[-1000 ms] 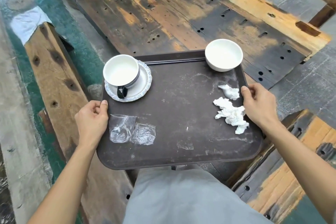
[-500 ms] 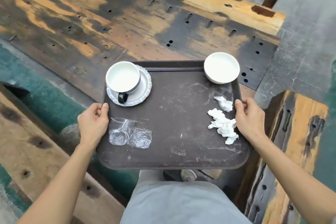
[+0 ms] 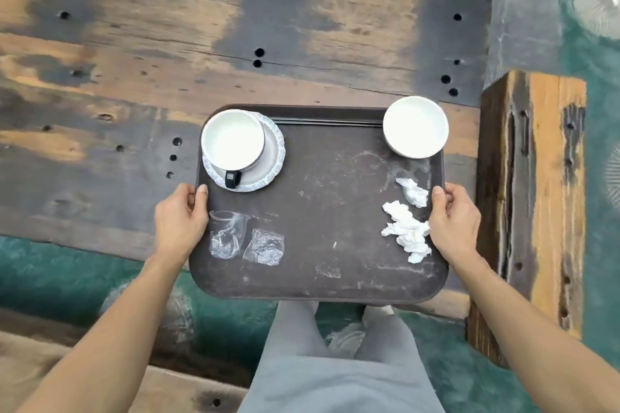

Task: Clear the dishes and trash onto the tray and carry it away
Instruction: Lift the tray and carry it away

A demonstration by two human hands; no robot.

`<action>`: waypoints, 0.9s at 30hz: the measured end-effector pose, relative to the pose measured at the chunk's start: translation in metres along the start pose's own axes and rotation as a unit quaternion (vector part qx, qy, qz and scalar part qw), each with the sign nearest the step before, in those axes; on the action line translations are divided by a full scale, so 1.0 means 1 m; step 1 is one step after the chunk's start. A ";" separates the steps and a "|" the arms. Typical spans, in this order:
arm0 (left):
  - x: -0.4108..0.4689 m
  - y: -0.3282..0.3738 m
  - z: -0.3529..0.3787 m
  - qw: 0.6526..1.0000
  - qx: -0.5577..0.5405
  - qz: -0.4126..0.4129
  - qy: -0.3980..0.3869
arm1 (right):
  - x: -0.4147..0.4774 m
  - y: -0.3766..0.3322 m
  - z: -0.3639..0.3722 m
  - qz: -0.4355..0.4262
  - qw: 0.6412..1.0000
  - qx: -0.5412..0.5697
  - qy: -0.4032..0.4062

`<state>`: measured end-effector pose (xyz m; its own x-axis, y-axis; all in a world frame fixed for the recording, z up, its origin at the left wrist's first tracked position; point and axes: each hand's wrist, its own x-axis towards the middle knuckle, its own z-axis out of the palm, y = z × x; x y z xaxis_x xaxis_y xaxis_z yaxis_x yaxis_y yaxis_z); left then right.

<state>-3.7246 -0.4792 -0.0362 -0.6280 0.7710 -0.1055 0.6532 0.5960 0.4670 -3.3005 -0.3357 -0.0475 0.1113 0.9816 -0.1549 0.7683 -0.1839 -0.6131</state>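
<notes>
Dark brown tray [image 3: 318, 211], white cup [image 3: 232, 141], white bowl [image 3: 416, 127], teal floor [image 3: 50, 275]

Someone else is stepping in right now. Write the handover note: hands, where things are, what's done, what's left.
Left hand: gripping the tray's left edge.
Right hand: gripping the tray's right edge.
Tray: held over the edge of the wooden table.
On the tray: cup on its saucer at far left, white bowl at far right, clear plastic wrappers at near left, crumpled tissues at right.
Done: dishes and trash loaded.
Left: carry the tray away, kept level.
</notes>
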 end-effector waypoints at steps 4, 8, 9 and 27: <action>0.032 -0.016 0.035 0.999 0.020 0.022 -0.032 | 0.007 0.017 0.036 0.029 0.999 -0.014 0.004; 0.053 -0.024 0.060 0.998 0.030 0.027 -0.049 | 0.013 0.027 0.059 0.042 0.999 -0.023 0.009; 0.057 -0.025 0.064 0.998 0.028 0.027 -0.053 | 0.013 0.029 0.062 0.046 0.999 -0.023 0.011; 0.061 -0.010 0.046 0.979 -0.040 -0.140 -0.140 | 0.005 0.014 0.044 0.133 0.987 -0.026 -0.086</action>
<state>-3.7500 -0.4278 -0.0871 -0.6299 0.6179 -0.4705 0.4292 0.7818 0.4522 -3.3176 -0.3361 -0.0909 0.2076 0.8751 -0.4371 0.7588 -0.4261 -0.4927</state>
